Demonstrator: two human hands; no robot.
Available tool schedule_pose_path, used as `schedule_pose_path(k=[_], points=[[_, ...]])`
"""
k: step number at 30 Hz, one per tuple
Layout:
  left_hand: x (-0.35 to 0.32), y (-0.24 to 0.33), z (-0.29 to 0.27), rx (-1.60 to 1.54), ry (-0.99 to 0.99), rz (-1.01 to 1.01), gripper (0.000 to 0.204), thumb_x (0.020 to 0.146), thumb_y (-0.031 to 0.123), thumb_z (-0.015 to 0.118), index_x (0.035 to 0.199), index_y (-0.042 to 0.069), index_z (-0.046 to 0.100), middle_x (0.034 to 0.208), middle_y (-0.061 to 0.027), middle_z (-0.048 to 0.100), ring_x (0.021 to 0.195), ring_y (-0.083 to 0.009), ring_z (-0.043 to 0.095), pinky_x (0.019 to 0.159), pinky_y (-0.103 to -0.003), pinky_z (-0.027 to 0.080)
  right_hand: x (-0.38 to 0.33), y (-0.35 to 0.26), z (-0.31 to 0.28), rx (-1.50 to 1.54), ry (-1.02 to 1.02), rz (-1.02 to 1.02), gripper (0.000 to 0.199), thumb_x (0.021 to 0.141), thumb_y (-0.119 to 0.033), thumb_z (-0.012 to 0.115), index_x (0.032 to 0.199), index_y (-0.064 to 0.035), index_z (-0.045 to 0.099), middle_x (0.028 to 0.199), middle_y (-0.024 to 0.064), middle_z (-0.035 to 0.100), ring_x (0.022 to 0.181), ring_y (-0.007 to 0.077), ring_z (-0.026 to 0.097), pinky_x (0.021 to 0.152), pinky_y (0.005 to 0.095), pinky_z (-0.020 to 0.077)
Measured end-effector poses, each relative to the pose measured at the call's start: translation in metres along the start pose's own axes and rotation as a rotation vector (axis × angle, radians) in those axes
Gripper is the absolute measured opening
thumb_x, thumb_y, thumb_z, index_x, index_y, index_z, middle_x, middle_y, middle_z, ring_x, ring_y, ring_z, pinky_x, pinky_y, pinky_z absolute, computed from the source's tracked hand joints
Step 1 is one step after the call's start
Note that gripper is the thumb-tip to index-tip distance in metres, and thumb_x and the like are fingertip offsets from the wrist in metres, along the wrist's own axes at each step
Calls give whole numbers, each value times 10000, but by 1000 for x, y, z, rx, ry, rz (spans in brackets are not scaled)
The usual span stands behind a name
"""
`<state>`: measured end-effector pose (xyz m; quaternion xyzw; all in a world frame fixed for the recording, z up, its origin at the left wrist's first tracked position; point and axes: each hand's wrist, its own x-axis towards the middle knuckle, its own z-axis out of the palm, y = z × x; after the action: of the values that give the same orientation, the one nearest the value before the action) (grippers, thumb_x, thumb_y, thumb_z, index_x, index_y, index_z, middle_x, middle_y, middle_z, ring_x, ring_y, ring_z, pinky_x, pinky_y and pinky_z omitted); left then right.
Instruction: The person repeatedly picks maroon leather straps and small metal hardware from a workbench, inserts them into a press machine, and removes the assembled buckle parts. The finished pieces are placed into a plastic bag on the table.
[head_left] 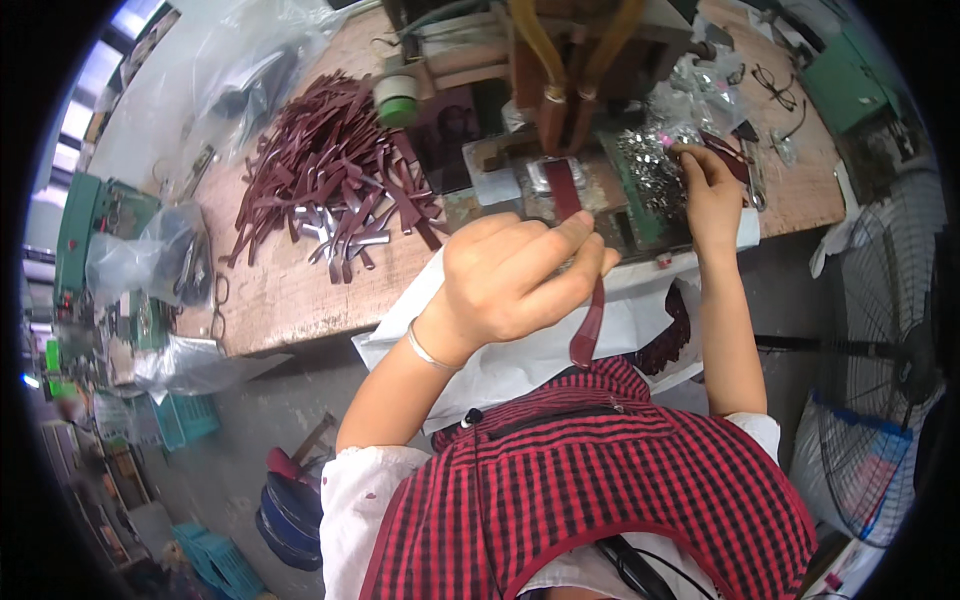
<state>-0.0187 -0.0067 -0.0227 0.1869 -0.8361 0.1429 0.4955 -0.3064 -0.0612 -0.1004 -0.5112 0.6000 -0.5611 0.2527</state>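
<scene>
My left hand (525, 265) is closed in a pinch on a maroon eyeglass temple (589, 335). Its curved lower end hangs below my fingers, toward my apron. A maroon strip (563, 188) lies under the press head (566, 110) and looks like the same piece; my fingers hide the join. At the right, my right hand (714, 195) reaches over a heap of small shiny metal parts (650, 170). Its thumb and fingertips are drawn together at the heap's edge; what they hold, if anything, is too small to make out.
A large pile of maroon temples (325, 170) covers the bench left of the press. A green-capped container (396, 100) stands beside it. Eyeglass frames (775, 88) and plastic bags (710, 90) lie at the back right. A floor fan (880, 350) stands at the right.
</scene>
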Motion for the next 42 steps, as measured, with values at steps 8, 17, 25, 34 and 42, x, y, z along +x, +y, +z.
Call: schedule_pose_path(k=[8, 17, 25, 34, 42], points=[[-21, 27, -17, -78, 10, -298, 244, 761, 32, 841, 968, 76, 720, 963, -77, 764, 630, -171, 648, 536, -289, 489, -17, -20, 10, 237, -4, 134, 210, 1023, -106, 617, 1174, -16, 733, 1020, 13, 710, 865, 63, 599, 790, 213, 462], [-96, -92, 7, 183, -52, -1008, 928, 747, 254, 894, 1488, -38, 419, 1443, -254, 504, 1356, -430, 446, 1155, -471, 344, -29, -47, 34, 238, -133, 60, 204, 946, -48, 719, 1141, 12, 733, 1074, 46, 733, 970, 97, 662, 883, 235, 502], [-68, -120, -104, 148, 390, -900, 149, 943, 96, 738, 1076, 29, 742, 991, -40, 738, 851, -110, 655, 796, -265, 534, -47, -5, -24, 16, 36, -22, 177, 975, -57, 686, 1134, 13, 717, 1107, 53, 734, 1021, 108, 659, 941, 242, 482], [-171, -107, -93, 577, -573, -999, 205, 853, 228, 779, 900, 34, 732, 909, -138, 696, 840, -377, 679, 735, -459, 537, -61, -77, -4, 14, -137, -35, 177, 923, -49, 714, 1087, -6, 766, 1029, 48, 762, 940, 106, 674, 875, 252, 517], [-157, -92, -85, 29, -253, -1326, 359, 905, -4, 676, 1257, 69, 695, 809, -58, 730, 606, -104, 591, 549, -262, 441, -44, -119, 61, 256, -272, -162, 287, 862, -19, 722, 1140, 26, 665, 973, 79, 731, 930, 150, 695, 854, 281, 535]])
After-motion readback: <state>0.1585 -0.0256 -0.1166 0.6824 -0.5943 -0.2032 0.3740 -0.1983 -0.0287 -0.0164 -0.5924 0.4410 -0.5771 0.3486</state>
